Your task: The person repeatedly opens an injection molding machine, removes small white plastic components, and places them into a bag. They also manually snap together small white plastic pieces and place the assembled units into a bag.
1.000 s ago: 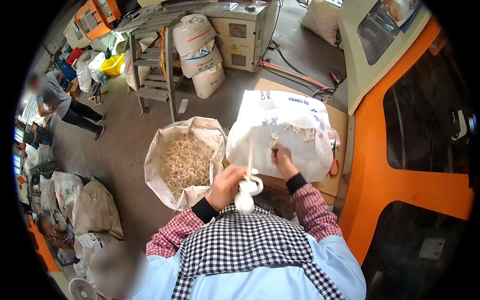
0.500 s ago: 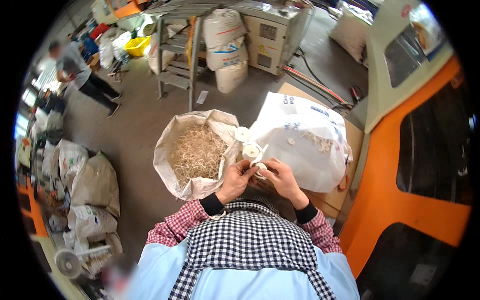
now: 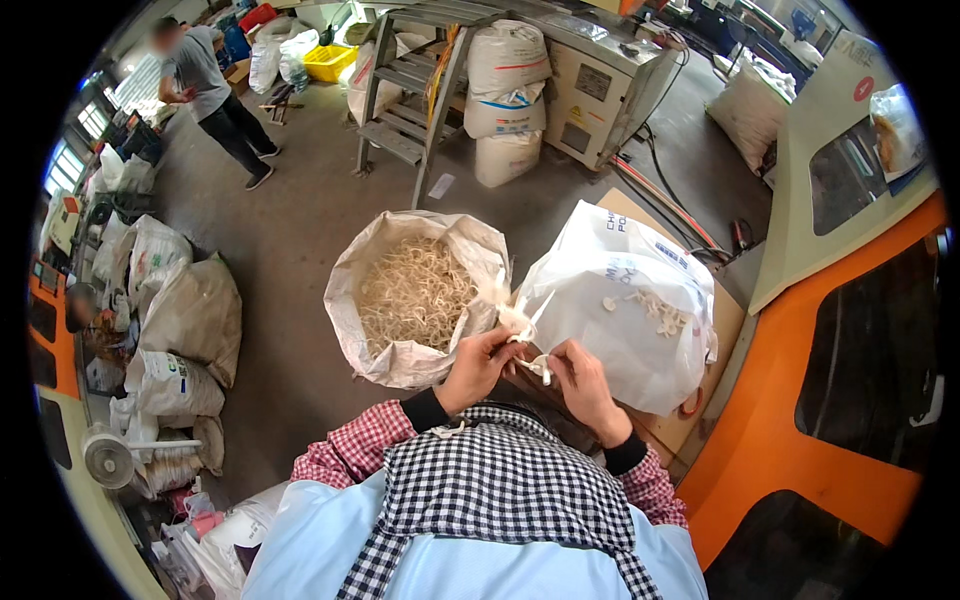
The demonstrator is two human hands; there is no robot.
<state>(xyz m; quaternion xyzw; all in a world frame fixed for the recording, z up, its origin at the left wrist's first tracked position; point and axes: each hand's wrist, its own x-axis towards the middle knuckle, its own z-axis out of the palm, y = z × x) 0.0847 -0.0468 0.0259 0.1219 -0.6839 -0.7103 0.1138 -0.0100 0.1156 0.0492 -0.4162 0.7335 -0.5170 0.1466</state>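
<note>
My left hand (image 3: 474,370) pinches a white plastic part (image 3: 516,320), blurred by motion, with a thin pointed strip standing up from it. Just to the right, my right hand (image 3: 588,385) has its fingertips closed on a small curved white plastic strip (image 3: 538,366). The strip reaches toward the left fingers; whether it still joins the part cannot be made out. Close to the left hand stands an open woven sack (image 3: 350,345) full of thin curly off-white plastic scraps (image 3: 415,295). Beyond the right hand, a white plastic bag (image 3: 620,350) has several small white pieces (image 3: 660,315) on it.
Orange machine panels (image 3: 740,500) rise close on my right. Ahead are a metal step ladder (image 3: 395,140), stacked white sacks (image 3: 508,100) and a cabinet (image 3: 590,95). Full sacks (image 3: 195,320) and a fan (image 3: 108,458) line the left. A person (image 3: 205,85) stands at the far left.
My hands have drawn apart, the right one moving right with a strip. The round white pieces seen between and above them now show as a blur. The whole view has shifted slightly.
</note>
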